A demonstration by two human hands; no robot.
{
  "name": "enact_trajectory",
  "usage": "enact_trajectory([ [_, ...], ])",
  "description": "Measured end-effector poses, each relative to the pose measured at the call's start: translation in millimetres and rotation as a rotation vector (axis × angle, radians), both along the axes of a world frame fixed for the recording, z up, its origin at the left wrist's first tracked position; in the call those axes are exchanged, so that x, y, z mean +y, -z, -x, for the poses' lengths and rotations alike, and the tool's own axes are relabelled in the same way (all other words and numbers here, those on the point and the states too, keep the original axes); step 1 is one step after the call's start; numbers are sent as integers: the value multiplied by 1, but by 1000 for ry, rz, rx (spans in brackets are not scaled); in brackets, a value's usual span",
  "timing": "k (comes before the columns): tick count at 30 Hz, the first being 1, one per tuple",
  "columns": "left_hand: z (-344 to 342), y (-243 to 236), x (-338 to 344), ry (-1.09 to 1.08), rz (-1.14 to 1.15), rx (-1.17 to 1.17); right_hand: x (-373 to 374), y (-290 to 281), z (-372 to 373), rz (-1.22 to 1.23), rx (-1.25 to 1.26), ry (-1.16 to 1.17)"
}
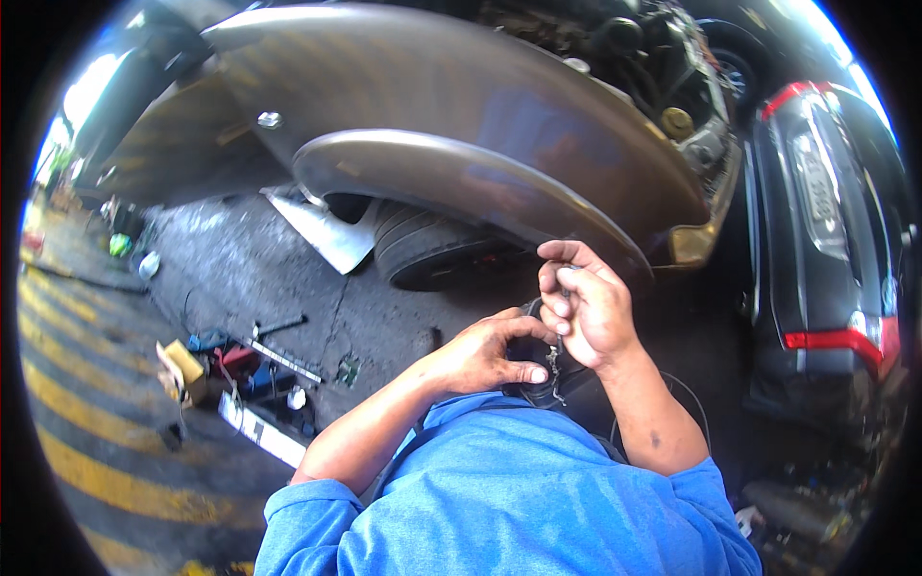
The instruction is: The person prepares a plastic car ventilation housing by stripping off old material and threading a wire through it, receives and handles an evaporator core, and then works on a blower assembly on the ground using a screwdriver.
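Observation:
My left hand (492, 355) curls over a dark, rounded part (536, 394) close to my body, its thumb and fingers resting on the rim. What kind of part it is, I cannot make out. Just above and to the right, my right hand (588, 305) is closed with thumb and fingers pinching a thin, dark, rod-like piece (560, 339). A greyish stringy strand (554, 370) hangs below it, over the dark part. Beyond my hands are a brown car fender (461, 86) and a tire (423, 248) under its arch.
An exposed engine bay (653, 58) lies at the far right of the fender. A black car's rear with red lights (826, 211) stands to the right. Tools and a torn cardboard box (182, 370) lie on the floor at left, by yellow stripes (125, 470).

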State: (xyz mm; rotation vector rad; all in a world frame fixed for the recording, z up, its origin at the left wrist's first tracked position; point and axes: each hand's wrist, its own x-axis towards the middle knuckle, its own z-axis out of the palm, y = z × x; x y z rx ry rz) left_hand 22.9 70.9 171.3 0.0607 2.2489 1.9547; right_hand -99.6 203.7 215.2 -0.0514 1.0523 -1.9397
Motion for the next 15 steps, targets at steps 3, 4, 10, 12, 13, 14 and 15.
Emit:
enact_trajectory([
  [3, -20, 17, 11, -201, -16, 18, -23, 23, -10, -3, -50, -85],
  [4, -27, 17, 10, -237, -33, -46, -30, 26, -14, 0, -67, -140],
  [10, -65, 25, 7, -594, 56, -127, -63, 48, -17, -12, 185, -270],
  [12, -82, 32, 8, -707, 51, -148, -69, 55, -19, -70, 306, -371],
  [13, -93, 39, 10, -741, 68, -139, -73, 60, -23, -98, 346, -436],
  [14, -101, 45, 11, -763, 84, -123, -79, 64, -27, -90, 347, -493],
  [15, -110, 46, 10, -811, 82, -127, -86, 67, -33, -151, 519, -613],
])
